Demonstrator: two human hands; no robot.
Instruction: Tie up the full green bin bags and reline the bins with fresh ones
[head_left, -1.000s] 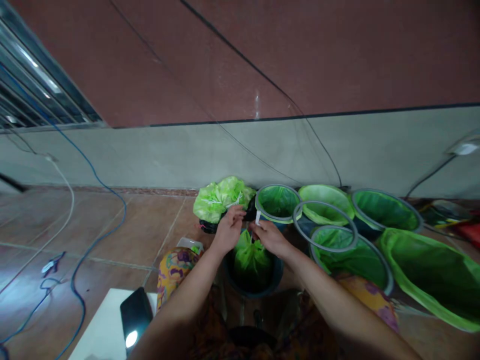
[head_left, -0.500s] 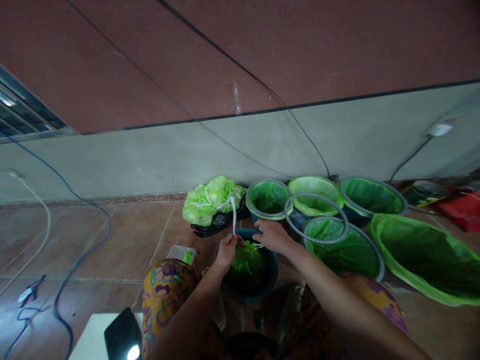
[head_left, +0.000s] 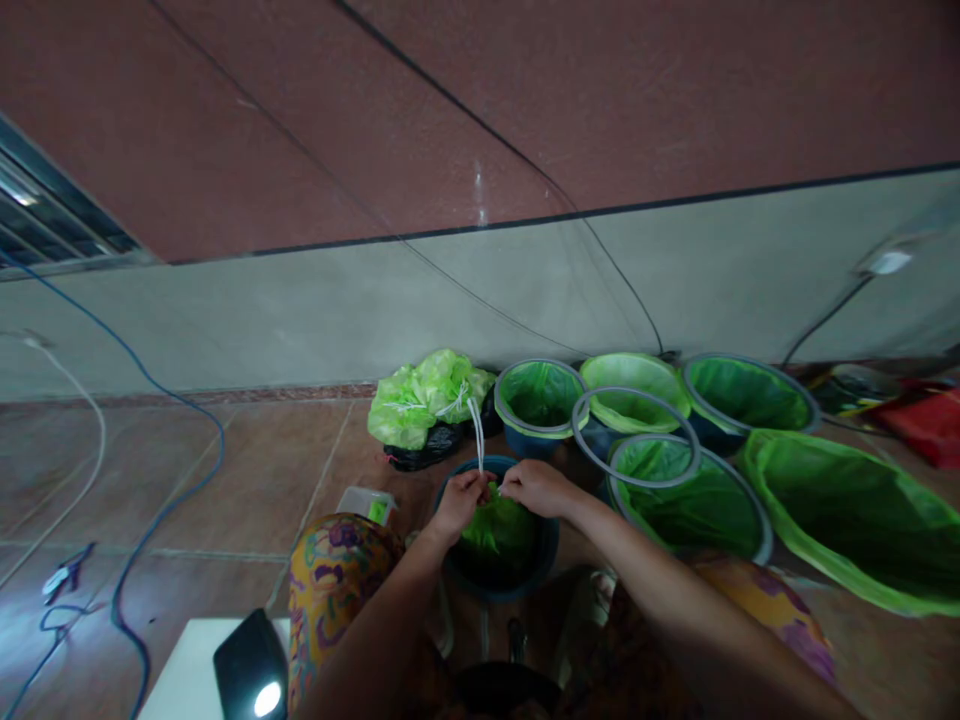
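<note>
Terracotta tiles make up the floor (head_left: 225, 470), and far to the left of the fingers a blue cable (head_left: 161, 400) and a white cable (head_left: 79, 400) trail across it. Nearer, low and left of the left hand, a white box (head_left: 187, 670) carries a black device with a small lit lamp (head_left: 251, 670), and a small white tub (head_left: 365, 502) sits just left of the wrist. Behind the fingers, against the wall, lies a heap of tied green bags (head_left: 424, 400) on black plastic.

The left hand (head_left: 461, 500) pinches a white plastic tie (head_left: 477, 430) whose free ends stand up above the knuckles; its fingers are clenched on the tie. Directly under both hands sits a dark blue bucket (head_left: 536, 575) holding a green bag (head_left: 499, 525), gathered at its neck between the fingers. The right hand (head_left: 536, 487) grips the bag's neck from the other side, fingertips closed, almost touching the left.

To the right of the fingers stand green-lined buckets with grey rim rings (head_left: 540, 400), a loose grey ring (head_left: 636, 437) lying across them, and furthest right a large open green bag (head_left: 855, 520).
</note>
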